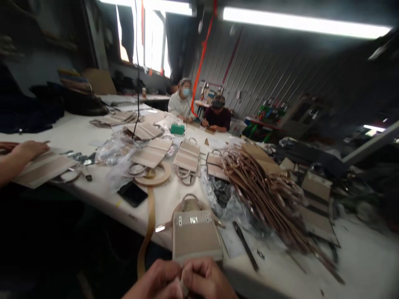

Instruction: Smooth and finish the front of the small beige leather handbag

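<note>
Low in the view, my left hand (158,277) and my right hand (204,277) meet with fingertips pinched together. A small pale scrap shows between them; its kind is too blurred to tell. Just beyond my fingers a beige handbag (197,236) lies on the table's front edge, with a round top handle and metal fittings on its flap. I cannot tell whether the hands touch the bag. To its left, tan tape (151,216) hangs over the edge from a roll (162,176). On the right lies a dark, narrow tool (245,246).
A black phone (132,193), flat bag pieces (152,152) and plastic wrapping (116,147) crowd the table. Brown straps (262,191) are heaped at right. A co-worker's hand (26,151) rests on panels at far left. Two people sit across, near a hanging orange cord (201,58).
</note>
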Tool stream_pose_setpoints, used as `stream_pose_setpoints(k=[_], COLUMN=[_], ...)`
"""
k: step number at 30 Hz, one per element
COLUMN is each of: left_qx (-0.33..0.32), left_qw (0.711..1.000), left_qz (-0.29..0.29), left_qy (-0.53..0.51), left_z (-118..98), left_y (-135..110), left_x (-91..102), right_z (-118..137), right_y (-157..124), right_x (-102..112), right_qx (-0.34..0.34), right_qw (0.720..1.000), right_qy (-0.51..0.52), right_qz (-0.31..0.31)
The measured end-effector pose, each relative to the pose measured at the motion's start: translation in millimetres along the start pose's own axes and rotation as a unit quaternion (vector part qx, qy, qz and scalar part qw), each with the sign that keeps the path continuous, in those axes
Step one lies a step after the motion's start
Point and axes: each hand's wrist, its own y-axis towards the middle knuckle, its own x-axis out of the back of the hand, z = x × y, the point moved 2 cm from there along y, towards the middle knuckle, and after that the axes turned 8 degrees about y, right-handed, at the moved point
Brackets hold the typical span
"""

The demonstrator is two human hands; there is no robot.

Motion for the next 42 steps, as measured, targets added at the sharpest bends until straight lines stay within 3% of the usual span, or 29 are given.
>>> stream_pose_setpoints(k=[5,10,22,32,37,42], left_qx=[-0.029,-0.043,-0.051,-0.015,-0.005,0.017], left_qw=[0.998,0.997,0.993,0.996,0.999,1.0], left_qz=[-0.025,-0.033,-0.039,-0.034,-0.032,0.021], left_qy=[0.041,0.049,0.096,0.075,0.022,-0.01], left_z=[32,27,32,32,26,21], left_y=[-1,6,19,15,12,8], left_x=[-9.4,-9.7,-9.3,-9.1,-4.8,-1.7], right_z=[-12,-5,8,12,16,26], right_y=[-2,-7,-10,-10,-12,-14], right_x=[0,2,28,24,21,17], right_qx=[0.027,0.014,-0.004,-0.011,-0.008,-0.016], right_qw=[0.999,0.997,0.999,0.998,1.0,0.998], right_qy=[-0.004,0.002,0.015,-0.044,-0.015,-0.059], right_qz=[-0.04,-0.071,-0.034,-0.052,-0.021,0.003])
